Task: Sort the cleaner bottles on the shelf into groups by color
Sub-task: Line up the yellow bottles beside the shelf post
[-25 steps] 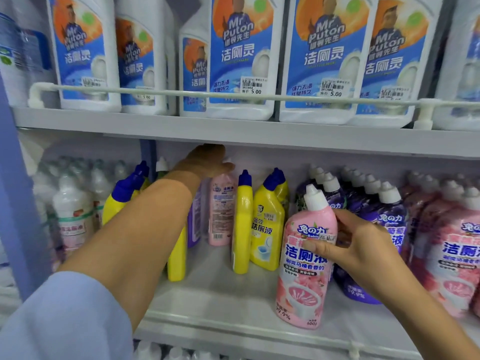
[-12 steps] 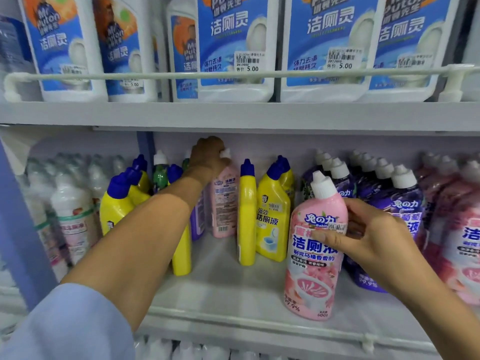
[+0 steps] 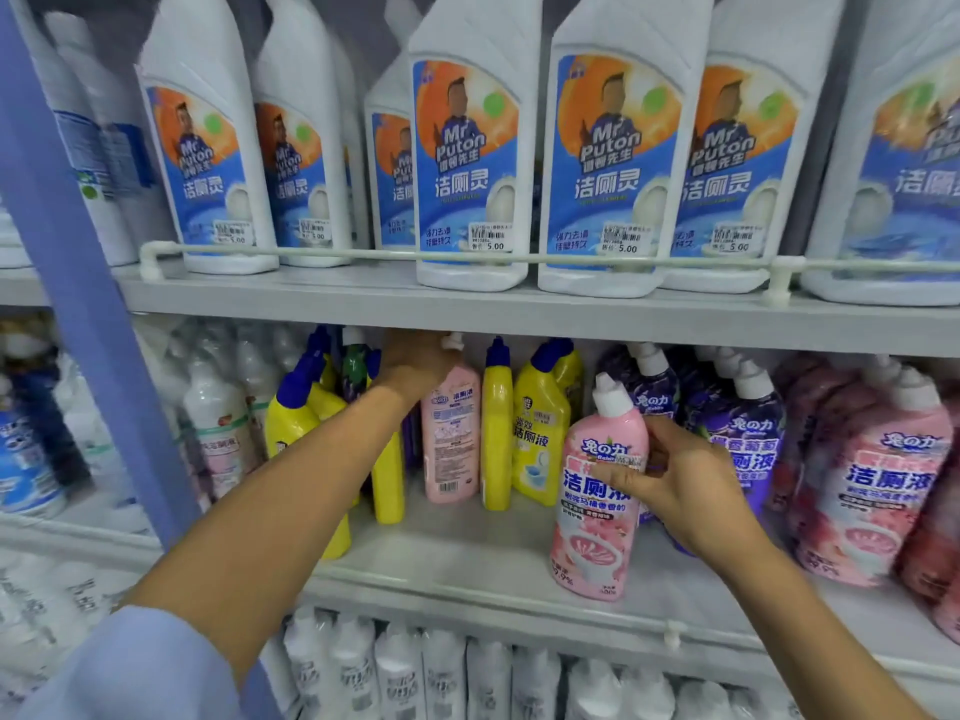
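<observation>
The left hand [image 3: 415,363], open a second ago, now curls its fingers round the neck of the far pink bottle [image 3: 451,433] stuck among the yellow bottles [image 3: 496,433], while the right hand [image 3: 680,485] grips the near pink bottle [image 3: 597,491] at the shelf [image 3: 467,558] front, so both pinks look set to regroup.
</observation>
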Tool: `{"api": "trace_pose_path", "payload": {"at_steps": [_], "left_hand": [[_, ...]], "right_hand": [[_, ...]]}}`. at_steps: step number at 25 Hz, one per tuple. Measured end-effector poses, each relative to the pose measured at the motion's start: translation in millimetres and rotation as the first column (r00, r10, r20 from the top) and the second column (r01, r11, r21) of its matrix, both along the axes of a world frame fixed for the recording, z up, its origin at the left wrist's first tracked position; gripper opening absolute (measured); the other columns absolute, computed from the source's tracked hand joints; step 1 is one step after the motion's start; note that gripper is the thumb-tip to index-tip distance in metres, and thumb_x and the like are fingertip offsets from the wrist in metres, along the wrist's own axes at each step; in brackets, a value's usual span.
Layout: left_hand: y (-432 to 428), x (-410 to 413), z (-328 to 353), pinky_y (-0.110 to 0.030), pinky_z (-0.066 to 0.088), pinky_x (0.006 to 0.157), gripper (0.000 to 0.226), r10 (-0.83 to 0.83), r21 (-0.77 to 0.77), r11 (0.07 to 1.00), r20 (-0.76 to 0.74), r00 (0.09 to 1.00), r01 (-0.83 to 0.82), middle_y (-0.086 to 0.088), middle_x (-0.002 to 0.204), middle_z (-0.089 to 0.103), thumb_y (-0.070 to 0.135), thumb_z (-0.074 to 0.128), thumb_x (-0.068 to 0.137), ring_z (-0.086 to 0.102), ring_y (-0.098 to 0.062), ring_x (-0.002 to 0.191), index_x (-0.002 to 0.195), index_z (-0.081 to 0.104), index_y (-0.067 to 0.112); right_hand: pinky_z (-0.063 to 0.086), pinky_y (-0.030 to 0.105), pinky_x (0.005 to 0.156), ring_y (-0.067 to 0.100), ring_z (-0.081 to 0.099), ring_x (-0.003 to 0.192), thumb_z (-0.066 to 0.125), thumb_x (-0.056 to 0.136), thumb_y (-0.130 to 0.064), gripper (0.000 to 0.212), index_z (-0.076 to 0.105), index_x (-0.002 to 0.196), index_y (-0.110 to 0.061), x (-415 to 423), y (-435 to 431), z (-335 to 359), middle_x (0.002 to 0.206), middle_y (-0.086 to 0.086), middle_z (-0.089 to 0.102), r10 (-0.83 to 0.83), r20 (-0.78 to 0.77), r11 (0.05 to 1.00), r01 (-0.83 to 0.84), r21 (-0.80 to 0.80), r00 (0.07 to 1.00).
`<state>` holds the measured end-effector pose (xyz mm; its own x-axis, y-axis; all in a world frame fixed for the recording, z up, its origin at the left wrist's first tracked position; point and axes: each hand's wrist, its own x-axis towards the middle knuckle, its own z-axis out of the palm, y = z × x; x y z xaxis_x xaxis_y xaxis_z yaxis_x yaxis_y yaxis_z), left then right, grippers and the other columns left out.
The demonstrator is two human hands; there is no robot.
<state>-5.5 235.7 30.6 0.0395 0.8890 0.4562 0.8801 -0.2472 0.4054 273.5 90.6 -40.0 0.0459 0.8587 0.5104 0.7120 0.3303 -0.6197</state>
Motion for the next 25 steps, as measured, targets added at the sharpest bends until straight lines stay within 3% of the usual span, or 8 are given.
{"api": "trace_pose_path", "payload": {"at_steps": [1, 5, 8, 10, 12, 15, 19, 25], "left_hand": [[-3, -2, 3, -0.026, 0.038, 0.090, 0.016, 0.009, -0.020, 1.000, -0.014, 1.000, -0.010, -0.007, 0.116, 0.065, 0.025, 0.057, 0.097, 0.057, -0.024, 0.118, 0.105, 0.066, 0.013], [-22, -12, 13, -0.036, 0.040, 0.105, 0.049, 0.023, -0.223, 0.974, -0.037, 0.999, -0.031, -0.012, 0.136, 0.062, 0.039, 0.067, 0.093, 0.055, -0.032, 0.128, 0.135, 0.061, 0.014], [-32, -11, 15, -0.034, 0.049, 0.097, 0.034, 0.044, -0.203, 0.978, -0.003, 0.999, -0.043, -0.004, 0.115, 0.072, 0.044, 0.075, 0.085, 0.064, -0.027, 0.110, 0.110, 0.072, 0.021], [-44, -2, 15, -0.031, 0.054, 0.092, 0.027, 0.069, -0.166, 0.984, 0.051, 0.996, -0.060, 0.002, 0.101, 0.073, 0.045, 0.077, 0.081, 0.065, -0.018, 0.098, 0.091, 0.071, 0.021], [-56, 11, 13, -0.032, 0.056, 0.091, 0.026, 0.062, -0.157, 0.987, 0.110, 0.992, -0.044, 0.002, 0.097, 0.072, 0.041, 0.080, 0.080, 0.065, -0.016, 0.093, 0.091, 0.071, 0.020], [-80, 34, 12, -0.035, 0.058, 0.088, 0.031, 0.033, -0.062, 0.998, 0.076, 0.997, -0.028, -0.004, 0.099, 0.075, 0.043, 0.078, 0.082, 0.069, -0.023, 0.093, 0.098, 0.075, 0.016], [-104, 66, 4, -0.033, 0.059, 0.081, 0.037, 0.063, 0.010, 0.998, 0.075, 0.995, -0.064, 0.000, 0.096, 0.076, 0.055, 0.071, 0.085, 0.070, -0.023, 0.090, 0.100, 0.076, 0.023], [-112, 84, -7, -0.039, 0.060, 0.079, 0.039, 0.054, 0.012, 0.998, 0.088, 0.995, -0.056, 0.002, 0.094, 0.075, 0.064, 0.063, 0.086, 0.070, -0.026, 0.090, 0.101, 0.074, 0.029]], "right_hand": [[0.059, 0.037, 0.070, 0.007, 0.071, 0.076, 0.076, 0.063, -0.065, 0.064, 0.067, 0.107, -0.020, 1, 0, 4, 0.085, -0.009, 0.075, 0.005, -0.004, 1.000, -0.005, -0.019, 1.000], [0.061, 0.036, 0.069, 0.009, 0.072, 0.077, 0.080, 0.067, -0.055, 0.059, 0.065, 0.106, -0.014, 5, 4, 6, 0.089, -0.003, 0.075, 0.037, -0.023, 0.998, -0.038, -0.054, 0.999], [0.059, 0.037, 0.067, 0.015, 0.070, 0.075, 0.085, 0.071, -0.048, 0.056, 0.065, 0.110, -0.011, 6, 6, 4, 0.090, 0.002, 0.075, 0.038, 0.030, 0.999, -0.037, -0.033, 0.999], [0.056, 0.027, 0.061, 0.013, 0.068, 0.072, 0.085, 0.073, -0.047, 0.056, 0.064, 0.112, -0.012, 7, 5, 3, 0.091, 0.001, 0.074, 0.044, 0.085, 0.999, -0.042, -0.023, 0.995], [0.046, 0.014, 0.056, 0.005, 0.064, 0.069, 0.084, 0.075, -0.046, 0.054, 0.064, 0.111, -0.012, 9, 3, 5, 0.089, -0.001, 0.073, 0.057, 0.089, 0.998, -0.054, -0.027, 0.994], [0.036, 0.011, 0.050, -0.002, 0.055, 0.062, 0.085, 0.074, -0.046, 0.052, 0.064, 0.106, -0.011, 20, -3, 11, 0.077, -0.008, 0.064, 0.045, 0.105, 0.999, -0.042, -0.030, 0.993], [0.041, 0.011, 0.053, -0.003, 0.056, 0.063, 0.085, 0.074, -0.047, 0.049, 0.064, 0.104, -0.013, 56, -19, 15, 0.074, -0.012, 0.062, 0.025, 0.094, 0.998, -0.020, -0.054, 0.995], [0.047, 0.011, 0.056, 0.001, 0.063, 0.069, 0.085, 0.073, -0.049, 0.050, 0.067, 0.104, -0.014, 94, -35, 18, 0.082, -0.004, 0.072, -0.009, 0.136, 0.999, 0.015, -0.037, 0.991]]}}
